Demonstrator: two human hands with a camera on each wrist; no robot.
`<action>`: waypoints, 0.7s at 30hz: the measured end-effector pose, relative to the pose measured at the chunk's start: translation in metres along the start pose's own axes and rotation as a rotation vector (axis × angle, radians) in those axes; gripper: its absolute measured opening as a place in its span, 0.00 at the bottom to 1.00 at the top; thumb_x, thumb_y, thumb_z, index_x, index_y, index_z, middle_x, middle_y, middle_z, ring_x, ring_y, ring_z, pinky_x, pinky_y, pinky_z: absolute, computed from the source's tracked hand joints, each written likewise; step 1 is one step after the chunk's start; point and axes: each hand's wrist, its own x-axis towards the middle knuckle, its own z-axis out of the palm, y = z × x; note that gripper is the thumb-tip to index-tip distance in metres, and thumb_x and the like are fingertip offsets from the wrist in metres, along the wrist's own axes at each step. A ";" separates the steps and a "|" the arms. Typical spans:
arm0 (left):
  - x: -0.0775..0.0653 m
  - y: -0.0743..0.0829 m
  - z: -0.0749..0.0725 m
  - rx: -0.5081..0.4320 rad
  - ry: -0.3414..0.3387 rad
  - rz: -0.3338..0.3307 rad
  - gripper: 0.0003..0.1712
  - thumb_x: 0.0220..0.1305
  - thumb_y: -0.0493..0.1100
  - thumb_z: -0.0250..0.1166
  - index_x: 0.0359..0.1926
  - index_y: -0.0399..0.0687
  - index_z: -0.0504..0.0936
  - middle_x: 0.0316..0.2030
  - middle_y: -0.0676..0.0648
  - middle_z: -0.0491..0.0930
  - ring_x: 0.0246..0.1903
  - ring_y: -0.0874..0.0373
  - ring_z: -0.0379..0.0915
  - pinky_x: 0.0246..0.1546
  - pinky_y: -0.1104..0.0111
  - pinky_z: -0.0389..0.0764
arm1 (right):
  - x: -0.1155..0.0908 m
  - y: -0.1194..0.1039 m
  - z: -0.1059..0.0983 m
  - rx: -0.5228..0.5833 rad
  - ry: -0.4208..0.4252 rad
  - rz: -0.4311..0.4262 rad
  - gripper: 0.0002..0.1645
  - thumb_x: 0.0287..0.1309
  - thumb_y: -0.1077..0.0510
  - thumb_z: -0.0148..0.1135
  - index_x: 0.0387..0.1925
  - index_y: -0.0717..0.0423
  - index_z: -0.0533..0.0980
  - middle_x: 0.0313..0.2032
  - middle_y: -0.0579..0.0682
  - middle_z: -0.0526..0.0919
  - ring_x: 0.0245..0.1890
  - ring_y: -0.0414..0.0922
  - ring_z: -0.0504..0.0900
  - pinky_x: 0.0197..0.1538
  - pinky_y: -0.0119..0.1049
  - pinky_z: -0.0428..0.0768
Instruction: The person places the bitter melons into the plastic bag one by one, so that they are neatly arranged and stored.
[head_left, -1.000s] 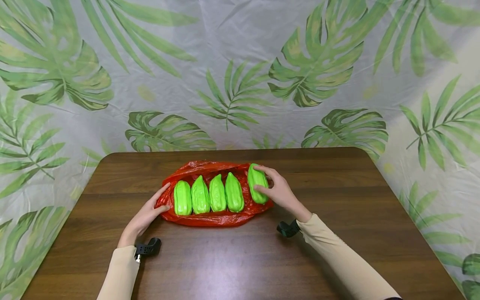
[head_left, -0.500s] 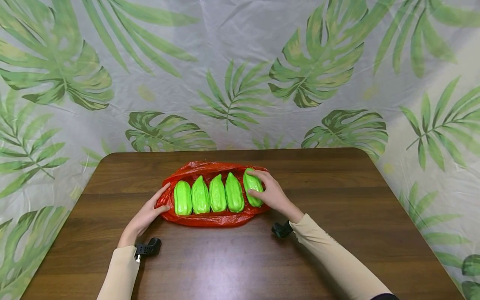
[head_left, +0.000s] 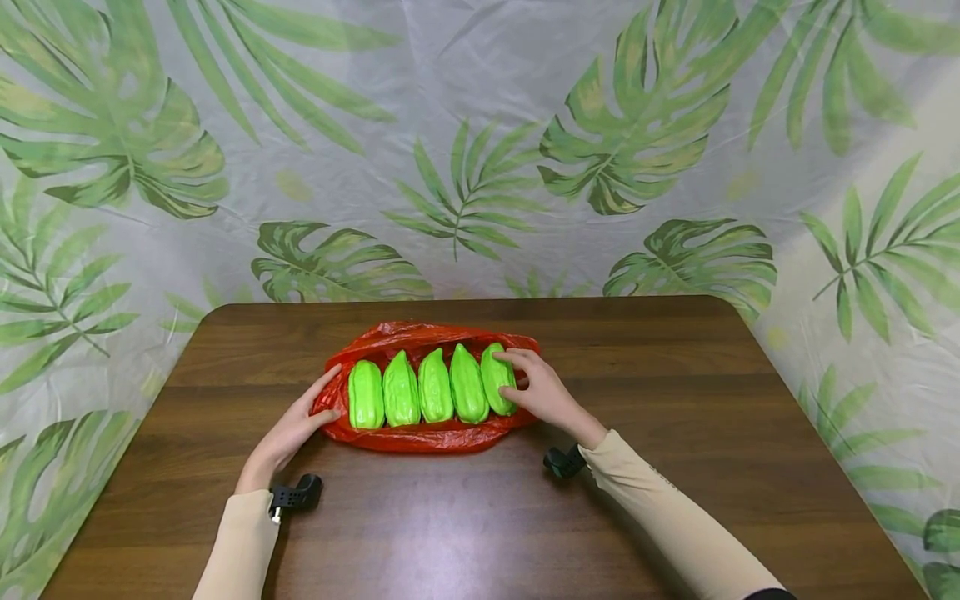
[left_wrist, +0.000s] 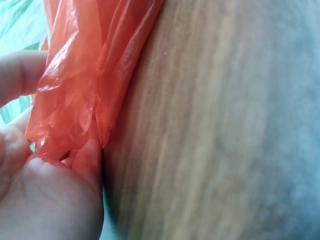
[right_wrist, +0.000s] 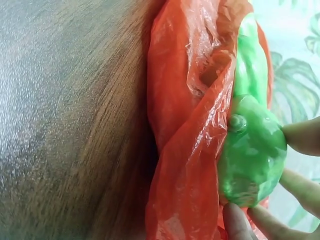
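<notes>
Several bright green, ribbed gourd-like vegetables (head_left: pixel 401 392) lie side by side in a red plastic bag (head_left: pixel 442 440), whose mouth gapes upward. My right hand (head_left: pixel 551 392) grips the rightmost green gourd (head_left: pixel 495 379), fingers at its far end and thumb on its near side. Close up in the right wrist view, fingertips press round the glossy rounded end of that gourd (right_wrist: pixel 255 155). At the bag's left end, my left hand (head_left: pixel 288 433) holds the plastic; the left wrist view shows a finger through the red film (left_wrist: pixel 90 160). Most of the gourds' undersides are hidden by the bag.
The bag lies on a dark brown wooden table (head_left: pixel 450 517), toward its far edge. A leaf-printed cloth (head_left: pixel 480 150) hangs behind. Black wrist cameras (head_left: pixel 298 492) sit on both wrists, above the tabletop.
My right hand has moved left with the rightmost gourd, from over the bag's right edge into the row, against its neighbour. The left hand has stayed still.
</notes>
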 end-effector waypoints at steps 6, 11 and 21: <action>0.000 0.003 -0.001 0.013 -0.022 0.014 0.42 0.68 0.35 0.55 0.76 0.47 0.43 0.72 0.32 0.38 0.69 0.38 0.40 0.60 0.72 0.58 | -0.002 -0.002 0.001 0.008 0.008 0.005 0.32 0.56 0.65 0.63 0.63 0.62 0.69 0.63 0.64 0.65 0.54 0.57 0.72 0.48 0.48 0.77; -0.001 0.009 -0.001 0.045 -0.020 0.057 0.42 0.68 0.34 0.56 0.75 0.43 0.44 0.71 0.29 0.41 0.67 0.35 0.44 0.50 0.84 0.60 | -0.006 -0.005 -0.003 0.033 0.032 0.004 0.30 0.57 0.64 0.62 0.62 0.62 0.70 0.60 0.61 0.69 0.53 0.56 0.73 0.49 0.47 0.77; 0.002 0.015 -0.002 0.188 0.050 0.094 0.40 0.65 0.32 0.57 0.74 0.40 0.51 0.69 0.28 0.49 0.64 0.36 0.52 0.57 0.71 0.63 | -0.016 -0.005 -0.018 0.155 0.112 0.011 0.26 0.60 0.65 0.60 0.60 0.61 0.72 0.59 0.58 0.73 0.52 0.56 0.76 0.49 0.46 0.78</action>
